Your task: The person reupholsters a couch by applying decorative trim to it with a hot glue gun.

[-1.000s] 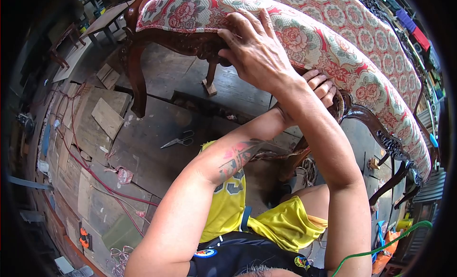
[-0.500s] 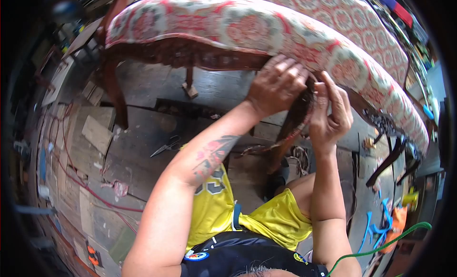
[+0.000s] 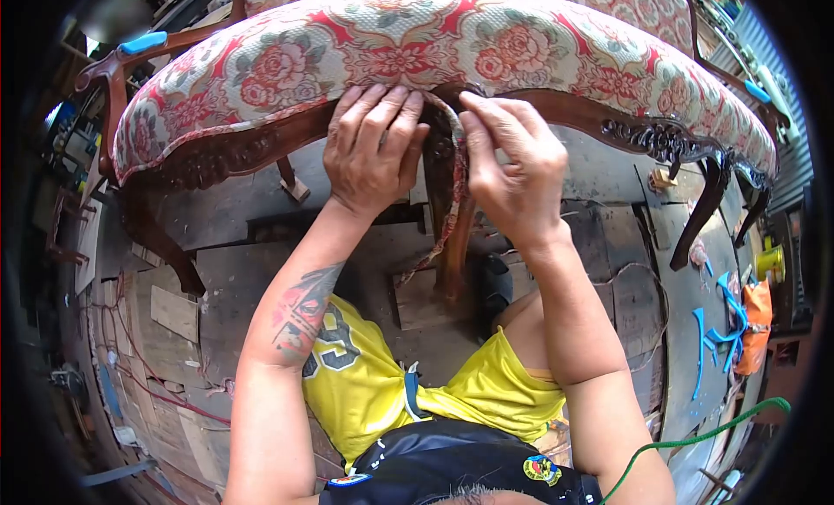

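A long sofa seat in floral fabric (image 3: pixel 404 36) curves across the top of the view, above a dark carved wooden rail (image 3: pixel 226 153). A narrow fabric piping strip (image 3: pixel 459 171) runs along the seam between the two, and its loose end dangles in front of a wooden leg (image 3: pixel 447 262). My left hand (image 3: pixel 373 149) has its bent fingers pressed together on the piping at the seam, left of the leg; the fingertips are partly hidden. Just right of the leg, my right hand (image 3: pixel 517 162) pinches the strip near where it leaves the seam.
Wooden floorboards hold a small board (image 3: pixel 174 312), a red hose (image 3: pixel 165 392) and blue plastic pieces (image 3: pixel 721 323) beside an orange bag (image 3: pixel 756 327). A green cord (image 3: pixel 721 431) crosses at lower right. Blue padding (image 3: pixel 143 43) covers part of the armrest.
The view has shifted, so more of the sofa and both armrests show. Both hands appear further left in it, still at the piping seam. The scissors on the floor no longer show.
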`<action>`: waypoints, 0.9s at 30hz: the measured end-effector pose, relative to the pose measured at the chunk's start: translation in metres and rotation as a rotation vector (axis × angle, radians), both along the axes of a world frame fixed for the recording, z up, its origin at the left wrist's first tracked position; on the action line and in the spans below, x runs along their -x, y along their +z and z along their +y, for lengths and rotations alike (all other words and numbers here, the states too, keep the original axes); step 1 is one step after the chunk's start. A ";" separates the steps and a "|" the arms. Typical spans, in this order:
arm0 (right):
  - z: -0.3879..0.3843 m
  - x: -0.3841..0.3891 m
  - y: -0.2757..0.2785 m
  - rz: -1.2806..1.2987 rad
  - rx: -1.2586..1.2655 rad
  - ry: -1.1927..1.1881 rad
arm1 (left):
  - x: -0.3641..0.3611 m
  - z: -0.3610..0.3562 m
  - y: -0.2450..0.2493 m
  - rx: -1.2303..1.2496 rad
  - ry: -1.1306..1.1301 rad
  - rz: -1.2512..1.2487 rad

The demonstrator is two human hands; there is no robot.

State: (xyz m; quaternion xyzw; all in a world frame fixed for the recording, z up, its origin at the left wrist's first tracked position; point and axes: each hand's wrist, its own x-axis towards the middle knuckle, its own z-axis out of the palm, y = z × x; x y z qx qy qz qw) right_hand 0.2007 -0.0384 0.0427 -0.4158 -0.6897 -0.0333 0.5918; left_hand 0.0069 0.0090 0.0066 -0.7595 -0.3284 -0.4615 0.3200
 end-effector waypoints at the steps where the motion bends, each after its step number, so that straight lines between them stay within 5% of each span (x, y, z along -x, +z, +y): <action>1: 0.001 0.002 -0.005 0.015 0.050 -0.002 | 0.000 0.000 -0.001 -0.001 0.003 0.002; 27: 0.007 0.018 -0.011 -0.014 0.127 -0.001 | -0.001 0.002 -0.003 0.012 0.006 -0.037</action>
